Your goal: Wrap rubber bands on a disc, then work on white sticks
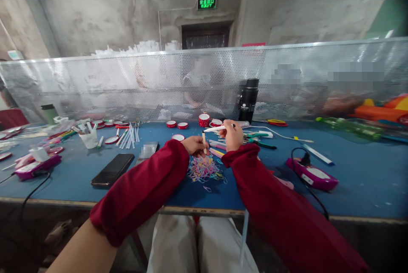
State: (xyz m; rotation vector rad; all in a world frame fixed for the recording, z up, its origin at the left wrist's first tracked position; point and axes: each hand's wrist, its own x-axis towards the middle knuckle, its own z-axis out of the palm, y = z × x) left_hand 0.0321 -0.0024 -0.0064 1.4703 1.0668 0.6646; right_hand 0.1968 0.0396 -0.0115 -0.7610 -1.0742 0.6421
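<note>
**Pen [214, 129] and stick [204, 140] in hand at the blue table [366, 173]**

We record a purple power strip [314, 177] at lower right of the frame and a phone [113, 170] at lower left. A pile of small coloured loops [205, 169] lies at lower centre. Just beyond it, at centre, we find the left hand [194, 146] pinching the stick roughly upright. The right hand [233, 135] grips the pen, its end at the stick's top; we cannot tell whether the two touch. Farther back we note a filled cup [88, 140] left of centre, red tins [204, 119] at centre and a black bottle [249, 100] to their right. Behind, a mesh screen [108, 81] crosses the frame; an exit sign [206, 4] is lit at top centre.
</note>
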